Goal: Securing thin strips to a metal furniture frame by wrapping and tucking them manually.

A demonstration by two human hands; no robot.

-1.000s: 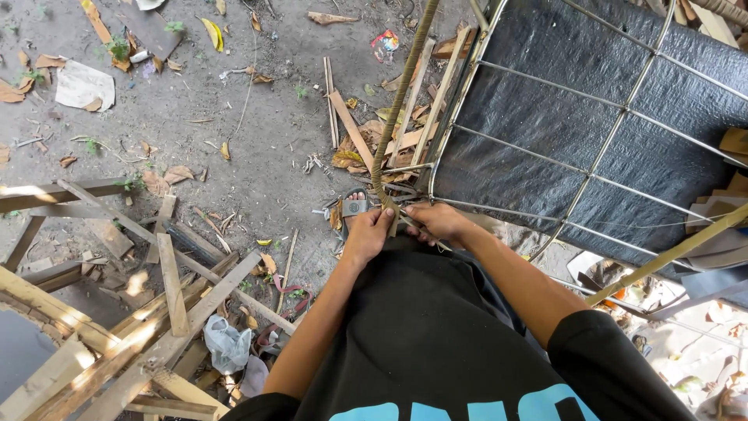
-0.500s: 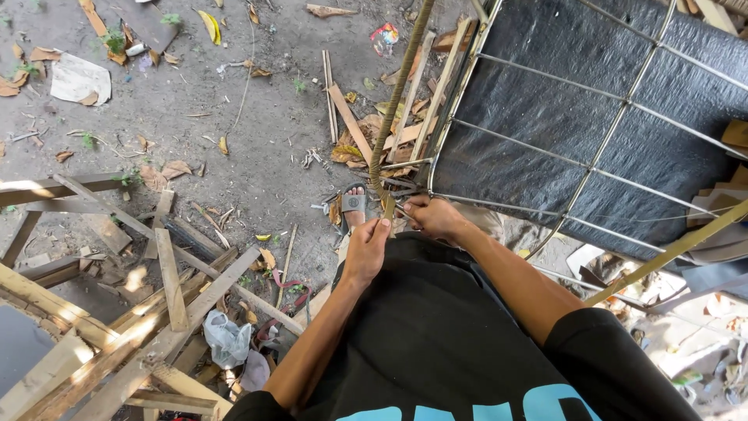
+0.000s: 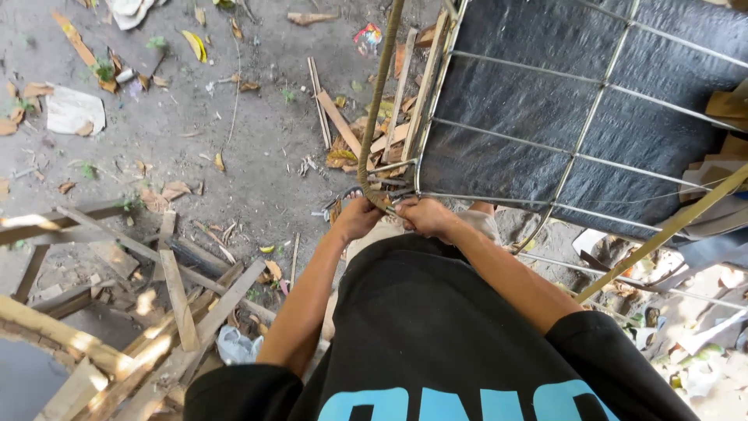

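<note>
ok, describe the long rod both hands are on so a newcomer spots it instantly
Start at the wire frame lined with black sheeting, upper right. Along its left edge a rusty ribbed rod runs down to the left hand and right hand. Unlike the thin pale wires, it is thick and brown.

Both hands crept up and closer together over that second: the left hand, which was sitting lower and a bit apart from the rod half a second back, moved up beside the right hand at the bottom of the brown rod. The view also swung a little, so the black mesh panel slid further left and filled more of the top right.
</note>
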